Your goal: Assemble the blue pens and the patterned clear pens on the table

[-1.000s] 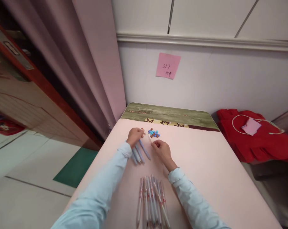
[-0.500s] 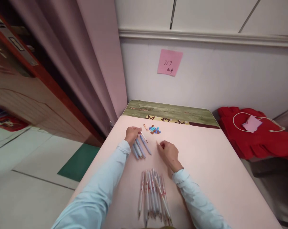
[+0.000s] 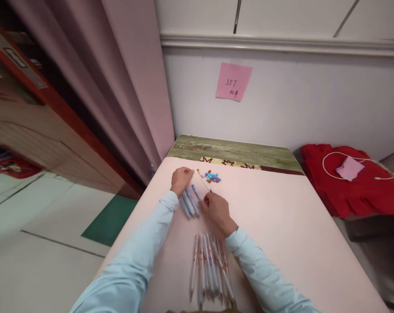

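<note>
Hands in pale blue sleeves worked at a bench (image 3: 281, 226) covered in pink, seen from above by a head-worn camera. The left hand (image 3: 181, 179) rested on the bench with its fingers curled loosely downward over the far ends of a small row of blue pens (image 3: 190, 202); whether it actually gripped any of them could not be told. The right hand (image 3: 217, 210) lay just beside those pens, its fingers pinched shut on the near end of a thin white pen refill (image 3: 203, 180), which slanted away from the hand toward the far left. The refill's far tip pointed near a little heap of small blue and brown pen caps (image 3: 213, 177), which sat just past both hands, close to the far edge of the pink covering.

Nearer the person, between the two forearms, lay a bundle of clear pen barrels with red markings (image 3: 210, 269), roughly side by side and fanned slightly.

Beyond the pink covering, a green wood-grain strip of the bench (image 3: 232, 151) showed against the white wall. A pink sticky note (image 3: 233, 81) with handwriting was stuck to that wall. To the right lay a red cloth (image 3: 353, 187) with a white cord (image 3: 362, 165) and a small pink slip (image 3: 349, 168) on it. A mauve curtain (image 3: 118, 87) hung at the left.
</note>
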Demonstrator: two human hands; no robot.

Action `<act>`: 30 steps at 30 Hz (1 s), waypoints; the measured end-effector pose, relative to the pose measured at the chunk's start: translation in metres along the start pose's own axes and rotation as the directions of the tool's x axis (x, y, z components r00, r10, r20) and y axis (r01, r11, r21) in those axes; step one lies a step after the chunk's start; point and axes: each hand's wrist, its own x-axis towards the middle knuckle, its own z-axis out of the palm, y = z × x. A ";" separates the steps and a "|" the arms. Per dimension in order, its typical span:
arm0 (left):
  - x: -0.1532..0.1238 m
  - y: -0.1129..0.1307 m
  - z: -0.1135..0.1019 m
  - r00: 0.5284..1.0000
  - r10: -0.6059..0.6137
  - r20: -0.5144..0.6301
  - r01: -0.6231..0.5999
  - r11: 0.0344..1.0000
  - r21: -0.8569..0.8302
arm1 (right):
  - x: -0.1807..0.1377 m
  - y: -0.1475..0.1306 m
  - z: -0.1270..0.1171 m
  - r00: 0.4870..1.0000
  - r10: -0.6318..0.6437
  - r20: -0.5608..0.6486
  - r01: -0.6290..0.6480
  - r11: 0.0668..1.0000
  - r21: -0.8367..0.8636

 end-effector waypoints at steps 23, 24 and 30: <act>-0.107 0.009 -0.015 0.833 0.187 0.520 0.359 0.533 -0.766 | -0.020 -0.009 -0.035 0.738 -0.443 0.509 -0.664 -0.343 0.664; -0.108 0.009 -0.017 0.828 0.196 0.525 0.360 0.532 -0.766 | -0.020 -0.010 -0.034 0.722 -0.466 0.512 -0.683 -0.361 0.634; -0.111 0.008 -0.019 0.870 0.142 0.471 0.320 0.565 -0.761 | -0.025 -0.022 -0.033 0.739 -0.424 0.524 -0.668 -0.359 0.652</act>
